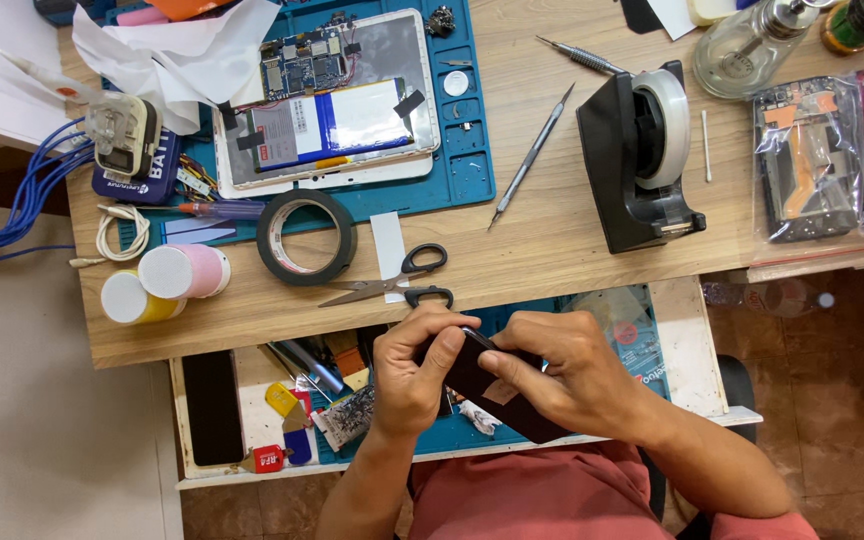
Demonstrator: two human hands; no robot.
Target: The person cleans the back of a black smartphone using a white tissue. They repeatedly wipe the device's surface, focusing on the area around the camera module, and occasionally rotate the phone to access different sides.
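In the head view, both hands meet at lower centre of the frame, over an open drawer below the table [552,270] edge. The left hand [414,372] curls around one end of a dark flat device [492,385], thumb and fingers pinching its edge; the right hand [560,378] closes on the other side, its fingers pressed against the dark face where a small tan strip, seemingly tape, lies. Gripping it from both ends appears to steady the piece while the fingertips work at its edge.

Just above the hands, a pair of scissors [397,283] lies on the table with blades parted, near a roll of black tape [306,237] and a small white strip [389,245]. At upper centre an opened tablet [330,100] rests face down on a blue work mat [467,165], its battery and circuit board exposed. To the right stand a black tape dispenser [642,160], a metal spudger [530,158] and a precision screwdriver [580,57]. At left are two round containers [165,282], a coiled white cable [120,232] and blue wires [22,195]
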